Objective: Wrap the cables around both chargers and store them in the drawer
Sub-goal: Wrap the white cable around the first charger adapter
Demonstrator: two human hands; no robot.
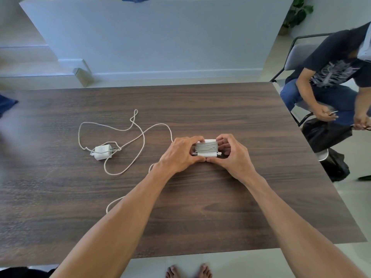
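loose charger (102, 152): white, lies left on the table (200, 213), own cable (128, 135) sprawled in loops around it
left hand (180, 151): fingers curled, grips wrapped charger's left end
wrapped charger (206, 148): white block, grey cable coiled tight round middle, table centre
right hand (230, 152): fingers curled on right end
black bag (326, 135): floor at right, contents not visible

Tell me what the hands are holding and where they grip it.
Both hold the cable-wrapped charger: the left hand grips its left end, the right hand its right end. The second charger lies unheld on the table.
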